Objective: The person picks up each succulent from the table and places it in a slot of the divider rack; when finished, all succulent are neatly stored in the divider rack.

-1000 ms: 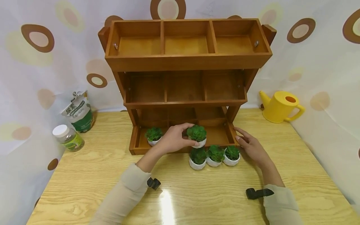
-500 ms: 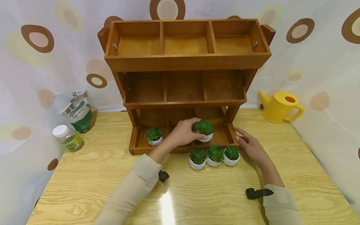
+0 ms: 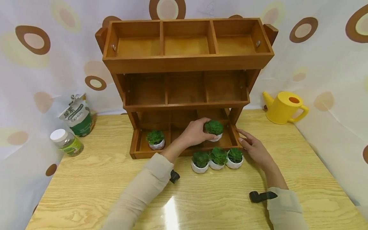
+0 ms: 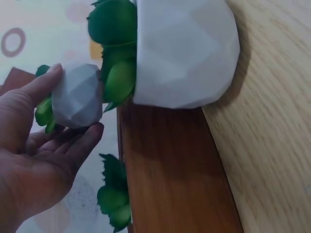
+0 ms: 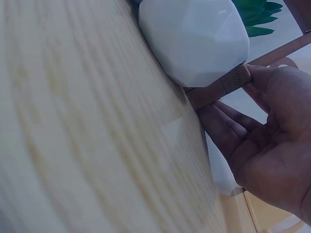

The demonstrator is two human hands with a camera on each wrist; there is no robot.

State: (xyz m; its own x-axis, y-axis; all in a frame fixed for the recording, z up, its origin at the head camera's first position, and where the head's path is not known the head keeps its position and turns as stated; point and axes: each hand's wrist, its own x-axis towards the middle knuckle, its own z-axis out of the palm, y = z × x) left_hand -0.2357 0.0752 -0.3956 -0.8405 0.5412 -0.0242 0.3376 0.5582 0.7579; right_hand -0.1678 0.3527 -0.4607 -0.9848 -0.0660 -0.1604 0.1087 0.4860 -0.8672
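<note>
My left hand [image 3: 195, 133] grips a small succulent in a white faceted pot [image 3: 215, 127], thumb on one side and fingers around the other. It is held over the right compartment of the bottom tier of a brown wooden rack [image 3: 187, 65]. At that tier's right front corner my right hand [image 3: 256, 152] rests with fingers against the outer side, seen close up in the right wrist view [image 5: 272, 126]. Another potted succulent [image 3: 156, 140] stands in the bottom tier's left compartment. Three more potted succulents [image 3: 218, 158] stand in a row on the table before the rack.
A yellow watering can [image 3: 284, 108] stands right of the rack. To the left are a clear jar with a white lid [image 3: 66, 142] and a clipped green-and-white bag [image 3: 77, 116]. The rack's upper two tiers each have three compartments, and a patterned curtain hangs behind.
My left hand has carried the potted succulent rightward and slightly farther back, towards the bottom tier's right compartment. The right hand has stayed at the rack's corner. The head view has shifted slightly.
</note>
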